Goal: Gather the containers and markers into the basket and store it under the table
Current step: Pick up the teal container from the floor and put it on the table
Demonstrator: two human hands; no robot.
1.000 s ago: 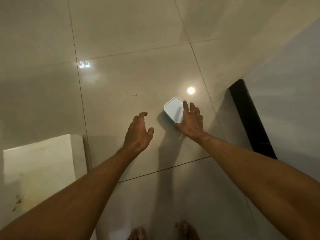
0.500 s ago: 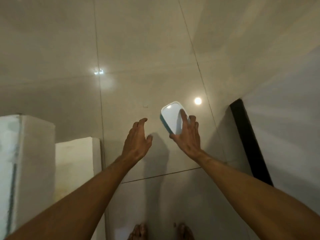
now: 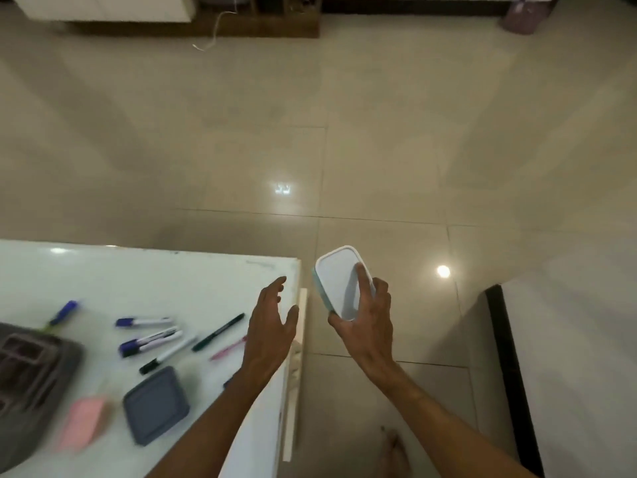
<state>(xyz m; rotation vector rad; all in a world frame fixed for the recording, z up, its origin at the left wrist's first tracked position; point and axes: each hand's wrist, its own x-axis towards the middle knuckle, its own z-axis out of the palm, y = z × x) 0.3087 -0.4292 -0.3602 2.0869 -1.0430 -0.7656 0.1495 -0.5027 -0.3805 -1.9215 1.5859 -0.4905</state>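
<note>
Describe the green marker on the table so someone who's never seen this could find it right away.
Start at the white table on the left. Among the loose markers scattered there, go to the one nearest the open left hand: the slim dark green marker, lying slanted. Its body is dark from end to end, unlike the white-barrelled, blue-capped markers to its left.
</note>
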